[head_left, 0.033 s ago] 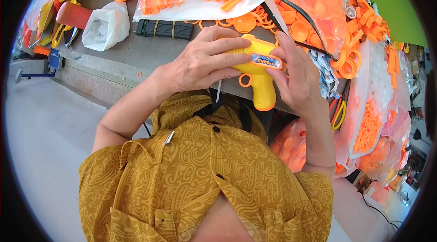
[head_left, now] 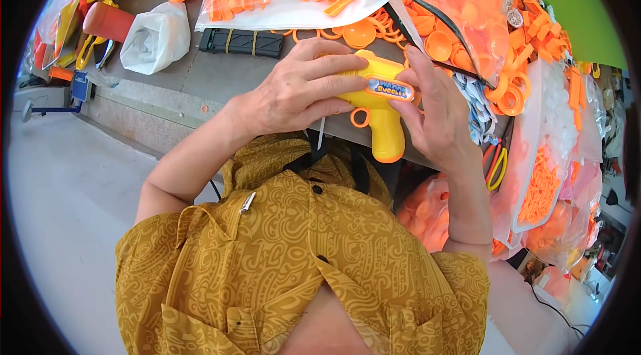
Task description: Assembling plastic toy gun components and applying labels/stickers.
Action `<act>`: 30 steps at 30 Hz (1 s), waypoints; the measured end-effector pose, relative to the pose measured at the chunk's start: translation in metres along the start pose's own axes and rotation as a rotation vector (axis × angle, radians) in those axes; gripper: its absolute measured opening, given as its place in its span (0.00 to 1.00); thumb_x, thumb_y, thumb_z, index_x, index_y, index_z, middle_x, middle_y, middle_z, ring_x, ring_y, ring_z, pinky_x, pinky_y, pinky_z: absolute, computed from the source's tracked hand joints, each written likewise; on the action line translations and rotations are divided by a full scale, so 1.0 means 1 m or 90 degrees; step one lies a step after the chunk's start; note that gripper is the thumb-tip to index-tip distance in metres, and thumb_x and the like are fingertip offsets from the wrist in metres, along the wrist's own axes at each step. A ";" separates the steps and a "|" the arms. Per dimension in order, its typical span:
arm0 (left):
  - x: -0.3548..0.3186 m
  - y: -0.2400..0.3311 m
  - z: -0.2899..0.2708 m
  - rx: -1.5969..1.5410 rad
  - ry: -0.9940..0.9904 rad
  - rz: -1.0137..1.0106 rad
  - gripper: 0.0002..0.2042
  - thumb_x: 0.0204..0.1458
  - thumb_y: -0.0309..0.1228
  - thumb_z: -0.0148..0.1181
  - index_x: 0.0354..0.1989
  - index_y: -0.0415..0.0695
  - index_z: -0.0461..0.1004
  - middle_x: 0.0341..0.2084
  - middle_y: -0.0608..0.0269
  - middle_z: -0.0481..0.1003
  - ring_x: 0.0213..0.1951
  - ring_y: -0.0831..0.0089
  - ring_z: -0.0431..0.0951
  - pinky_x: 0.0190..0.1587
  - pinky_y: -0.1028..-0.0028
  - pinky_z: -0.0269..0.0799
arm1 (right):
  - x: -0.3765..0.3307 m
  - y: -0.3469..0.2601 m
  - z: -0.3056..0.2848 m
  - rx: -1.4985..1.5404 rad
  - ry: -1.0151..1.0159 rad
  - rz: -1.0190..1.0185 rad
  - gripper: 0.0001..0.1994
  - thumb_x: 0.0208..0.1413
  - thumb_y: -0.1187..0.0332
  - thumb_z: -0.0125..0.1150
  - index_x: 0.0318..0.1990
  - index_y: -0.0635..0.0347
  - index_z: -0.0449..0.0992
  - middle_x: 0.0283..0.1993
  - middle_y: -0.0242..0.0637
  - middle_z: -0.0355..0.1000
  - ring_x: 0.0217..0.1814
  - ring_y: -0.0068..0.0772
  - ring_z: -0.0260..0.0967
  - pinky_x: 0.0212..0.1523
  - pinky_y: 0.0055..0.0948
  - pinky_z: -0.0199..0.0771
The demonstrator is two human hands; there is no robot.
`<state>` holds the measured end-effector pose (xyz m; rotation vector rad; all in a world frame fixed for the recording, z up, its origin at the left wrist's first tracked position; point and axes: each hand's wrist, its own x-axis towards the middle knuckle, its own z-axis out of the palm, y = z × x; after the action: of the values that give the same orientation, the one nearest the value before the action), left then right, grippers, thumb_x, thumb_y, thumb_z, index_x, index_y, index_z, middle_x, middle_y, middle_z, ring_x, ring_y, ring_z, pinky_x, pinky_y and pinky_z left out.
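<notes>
Both hands hold a yellow plastic toy pistol (head_left: 377, 111) above the grey table (head_left: 220, 78); left hand (head_left: 300, 91) clasps its barrel steady; right hand (head_left: 437, 111) fingers (head_left: 407, 98) press its blue sticker flat.

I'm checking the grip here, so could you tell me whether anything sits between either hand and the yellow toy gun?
Nothing visible does. The left hand lies directly over the top of the yellow toy gun, and the right hand presses its fingers against the sticker side. Both touch it bare, above the edge of the grey workbench.
</notes>
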<state>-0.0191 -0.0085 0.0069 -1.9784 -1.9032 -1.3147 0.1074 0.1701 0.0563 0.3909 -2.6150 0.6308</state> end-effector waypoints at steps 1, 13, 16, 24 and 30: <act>-0.001 0.000 0.000 -0.026 0.021 -0.018 0.17 0.39 0.33 0.60 0.41 0.46 0.70 0.43 0.61 0.68 0.42 0.61 0.67 0.42 0.65 0.63 | 0.000 0.001 -0.001 -0.001 -0.014 0.003 0.33 0.38 0.79 0.62 0.55 0.67 0.55 0.34 0.43 0.69 0.34 0.38 0.67 0.34 0.32 0.67; 0.001 0.001 -0.004 0.045 -0.039 0.006 0.18 0.40 0.32 0.59 0.43 0.47 0.70 0.42 0.61 0.67 0.42 0.62 0.67 0.42 0.66 0.63 | 0.005 0.008 0.000 0.010 -0.043 -0.039 0.31 0.38 0.78 0.62 0.53 0.68 0.57 0.37 0.43 0.69 0.35 0.39 0.69 0.36 0.32 0.68; 0.005 0.005 -0.006 0.071 -0.069 0.009 0.20 0.39 0.32 0.59 0.45 0.51 0.70 0.42 0.61 0.66 0.42 0.62 0.66 0.42 0.66 0.63 | 0.003 0.007 0.002 0.005 -0.032 -0.037 0.31 0.37 0.78 0.63 0.52 0.68 0.58 0.37 0.42 0.70 0.34 0.39 0.68 0.36 0.31 0.67; 0.006 0.009 -0.009 0.109 -0.112 -0.001 0.21 0.38 0.29 0.59 0.46 0.53 0.70 0.44 0.61 0.64 0.42 0.61 0.65 0.42 0.64 0.63 | -0.019 0.007 0.014 0.033 0.034 0.034 0.28 0.37 0.77 0.62 0.50 0.66 0.61 0.40 0.41 0.69 0.43 0.37 0.64 0.44 0.31 0.64; 0.005 0.011 -0.008 0.099 -0.116 0.000 0.22 0.38 0.27 0.59 0.46 0.50 0.69 0.45 0.59 0.64 0.43 0.58 0.64 0.44 0.63 0.63 | -0.028 -0.004 0.040 0.504 0.200 0.394 0.11 0.52 0.74 0.48 0.44 0.64 0.64 0.50 0.40 0.63 0.51 0.28 0.59 0.53 0.27 0.56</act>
<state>-0.0143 -0.0118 0.0198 -2.0807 -2.0136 -0.9813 0.1205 0.1520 0.0127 -0.3091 -2.0594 1.7710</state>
